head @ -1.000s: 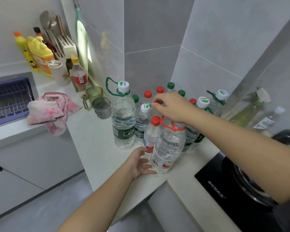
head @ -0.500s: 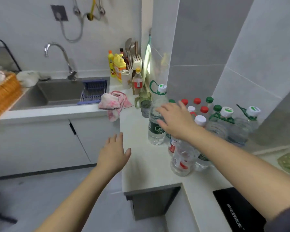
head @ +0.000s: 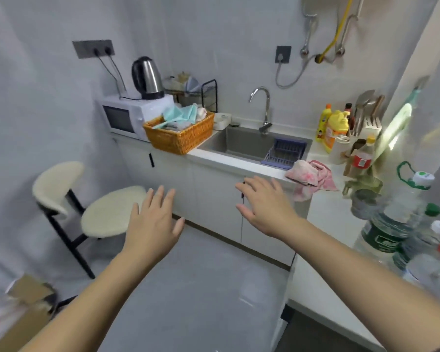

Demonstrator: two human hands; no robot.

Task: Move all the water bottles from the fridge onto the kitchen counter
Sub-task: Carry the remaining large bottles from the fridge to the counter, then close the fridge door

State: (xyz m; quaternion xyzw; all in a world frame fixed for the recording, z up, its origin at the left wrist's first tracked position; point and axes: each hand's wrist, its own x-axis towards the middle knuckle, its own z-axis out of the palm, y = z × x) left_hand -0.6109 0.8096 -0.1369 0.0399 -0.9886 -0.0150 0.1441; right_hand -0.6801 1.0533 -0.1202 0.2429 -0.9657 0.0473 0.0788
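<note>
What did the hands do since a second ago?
The right hand lifted off the tops of the clear plastic water bottles, the left hand off one bottle's base; both now hover open above the grey floor, left of them. The bottles stayed standing on the white counter.

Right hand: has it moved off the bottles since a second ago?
Yes. The right hand left the water bottles and is now open, left of the counter edge, in front of the sink cabinet.
</note>
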